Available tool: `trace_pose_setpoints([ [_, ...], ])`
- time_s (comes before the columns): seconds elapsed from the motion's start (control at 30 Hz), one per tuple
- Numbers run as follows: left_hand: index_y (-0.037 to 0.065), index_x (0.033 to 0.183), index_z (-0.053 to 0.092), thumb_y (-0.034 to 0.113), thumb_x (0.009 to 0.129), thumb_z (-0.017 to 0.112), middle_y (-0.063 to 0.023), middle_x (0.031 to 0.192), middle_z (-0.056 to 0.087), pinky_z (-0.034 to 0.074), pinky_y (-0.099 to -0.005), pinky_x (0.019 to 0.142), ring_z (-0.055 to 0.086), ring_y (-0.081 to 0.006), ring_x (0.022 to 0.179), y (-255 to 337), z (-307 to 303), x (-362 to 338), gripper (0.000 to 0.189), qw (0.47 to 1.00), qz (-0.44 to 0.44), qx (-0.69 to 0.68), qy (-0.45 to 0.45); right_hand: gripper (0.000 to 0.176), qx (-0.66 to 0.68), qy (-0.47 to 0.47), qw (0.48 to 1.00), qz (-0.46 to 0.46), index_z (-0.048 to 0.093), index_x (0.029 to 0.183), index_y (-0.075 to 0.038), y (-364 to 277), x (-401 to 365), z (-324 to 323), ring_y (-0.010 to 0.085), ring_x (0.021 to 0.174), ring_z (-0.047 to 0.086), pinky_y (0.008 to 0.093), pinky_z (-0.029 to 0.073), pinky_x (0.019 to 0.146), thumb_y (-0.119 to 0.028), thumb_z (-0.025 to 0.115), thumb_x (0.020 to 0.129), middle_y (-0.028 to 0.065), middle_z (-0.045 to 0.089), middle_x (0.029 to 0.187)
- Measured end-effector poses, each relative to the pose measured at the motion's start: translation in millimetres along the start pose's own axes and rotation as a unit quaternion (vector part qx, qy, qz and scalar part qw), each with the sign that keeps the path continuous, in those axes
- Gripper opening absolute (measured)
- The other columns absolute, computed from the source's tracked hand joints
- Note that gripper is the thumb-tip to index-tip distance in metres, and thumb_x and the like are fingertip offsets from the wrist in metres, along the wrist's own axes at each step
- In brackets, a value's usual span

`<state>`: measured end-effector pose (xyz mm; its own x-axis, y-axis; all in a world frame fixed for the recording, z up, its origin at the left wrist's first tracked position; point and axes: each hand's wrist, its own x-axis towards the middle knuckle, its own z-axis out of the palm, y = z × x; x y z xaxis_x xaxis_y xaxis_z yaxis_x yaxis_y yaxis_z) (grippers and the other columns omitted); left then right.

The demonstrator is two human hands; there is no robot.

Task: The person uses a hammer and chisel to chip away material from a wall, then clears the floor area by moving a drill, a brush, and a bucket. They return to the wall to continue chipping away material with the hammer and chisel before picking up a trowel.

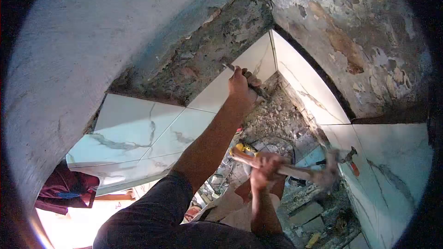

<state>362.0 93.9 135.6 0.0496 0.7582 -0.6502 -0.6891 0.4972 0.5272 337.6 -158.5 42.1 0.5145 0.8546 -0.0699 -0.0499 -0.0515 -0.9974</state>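
My left hand (242, 84) is closed around a chisel (228, 66), whose tip points at the rough, bared wall strip (198, 53) just above the marbled white tiles (251, 62). The other end of the chisel shows below the fist. Lower down, my right hand (266, 169) grips the wooden handle of a hammer (297, 172). Its head, out to the right, is smeared by motion. A wide gap separates the hammer head from the chisel.
Rubble (279, 115) covers the floor in the corner. A yellow tool (244, 147) lies among debris and a cable. An orange-handled tool (354, 168) is by the right tiled wall (387, 157). Dark red cloth (69, 186) hangs at left.
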Motion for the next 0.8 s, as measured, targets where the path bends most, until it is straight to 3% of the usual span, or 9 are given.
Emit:
trace_pose_setpoints([
  [0.13,0.008,0.078,0.039,0.035,0.094,0.035,-0.0026,0.058,0.031,0.031,-0.0302,0.043,0.032,-0.0153,0.046,-7.7,-10.5,13.7,0.031,0.999,0.022,-0.014,-0.038,0.022,-0.137,-0.125,0.982,-0.038,0.047,0.091,-0.011,28.8,14.4,5.2,0.0173,0.062,0.043,0.0315,0.041,0.057,-0.030,0.053,0.082,0.0024,0.044,0.075],
  [0.27,0.008,0.079,0.040,0.033,0.095,0.033,-0.0034,0.055,0.031,0.032,-0.0314,0.043,0.033,-0.0173,0.045,-4.8,-3.0,11.6,0.031,0.999,0.032,0.006,0.008,0.030,0.442,0.023,0.890,0.111,0.047,0.093,-0.006,59.6,-8.4,10.0,0.0152,0.064,0.048,0.0313,0.043,0.052,-0.028,0.059,0.078,0.0049,0.050,0.082],
  [0.4,0.007,0.084,0.041,0.033,0.095,0.034,-0.0042,0.064,0.032,0.032,-0.0319,0.046,0.031,-0.0169,0.050,-13.3,-17.0,14.8,0.030,0.999,0.020,-0.016,-0.031,0.031,-0.029,-0.042,0.991,0.127,0.042,0.080,-0.009,26.8,10.0,-0.2,0.0129,0.050,0.045,0.0295,0.036,0.037,-0.035,0.059,0.081,0.0003,0.047,0.071],
  [0.47,0.007,0.081,0.042,0.034,0.095,0.035,-0.0032,0.066,0.033,0.032,-0.0323,0.048,0.030,-0.0148,0.054,-8.6,-9.8,14.7,0.030,1.000,0.029,0.005,-0.005,0.031,0.051,-0.009,0.992,0.115,0.043,0.079,-0.009,15.2,10.7,-6.2,0.0128,0.047,0.043,0.0293,0.035,0.035,-0.035,0.060,0.081,-0.0006,0.045,0.066],
  [0.5,0.007,0.081,0.042,0.034,0.095,0.035,-0.0032,0.066,0.033,0.032,-0.0323,0.048,0.030,-0.0148,0.054,-7.3,-6.5,15.3,0.030,1.000,0.030,0.006,-0.001,0.029,0.304,0.079,0.938,0.144,0.043,0.080,-0.009,20.9,14.7,3.3,0.0124,0.049,0.045,0.0290,0.039,0.039,-0.032,0.059,0.082,-0.0004,0.045,0.065],
  [0.6,0.008,0.078,0.037,0.033,0.095,0.033,-0.0022,0.056,0.029,0.029,-0.0295,0.044,0.028,-0.0151,0.045,-11.1,-2.5,14.8,0.030,0.999,0.033,-0.013,-0.022,0.021,-0.248,-0.032,0.966,-0.071,0.047,0.092,-0.006,5.9,17.6,3.2,0.0174,0.071,0.054,0.0335,0.045,0.067,-0.024,0.055,0.084,0.0023,0.051,0.075],
  [0.67,0.008,0.078,0.038,0.033,0.095,0.034,-0.0019,0.059,0.030,0.030,-0.0311,0.046,0.029,-0.0152,0.049,-11.9,-10.7,14.6,0.031,0.998,0.022,-0.030,-0.048,0.025,-0.086,-0.132,0.984,0.086,0.048,0.098,-0.005,52.7,8.6,13.0,0.0199,0.080,0.055,0.0354,0.045,0.074,-0.022,0.056,0.083,0.0036,0.054,0.082],
  [0.77,0.009,0.079,0.041,0.034,0.094,0.035,-0.0020,0.063,0.033,0.029,-0.0335,0.048,0.030,-0.0154,0.053,-6.4,-12.8,22.3,0.031,0.998,0.008,-0.035,-0.047,0.035,0.118,0.091,0.984,0.092,0.049,0.103,-0.006,62.3,-9.3,13.0,0.0242,0.077,0.055,0.0378,0.045,0.070,-0.019,0.062,0.074,0.0062,0.057,0.082],
  [0.8,0.008,0.079,0.041,0.034,0.095,0.035,-0.0017,0.063,0.033,0.029,-0.0335,0.048,0.029,-0.0153,0.052,-7.6,-14.9,26.4,0.030,1.000,0.020,-0.004,-0.011,0.037,-0.170,-0.007,0.985,-0.027,0.049,0.104,-0.006,19.8,6.3,4.2,0.0261,0.077,0.055,0.0392,0.044,0.068,-0.017,0.063,0.071,0.0077,0.056,0.083],
])
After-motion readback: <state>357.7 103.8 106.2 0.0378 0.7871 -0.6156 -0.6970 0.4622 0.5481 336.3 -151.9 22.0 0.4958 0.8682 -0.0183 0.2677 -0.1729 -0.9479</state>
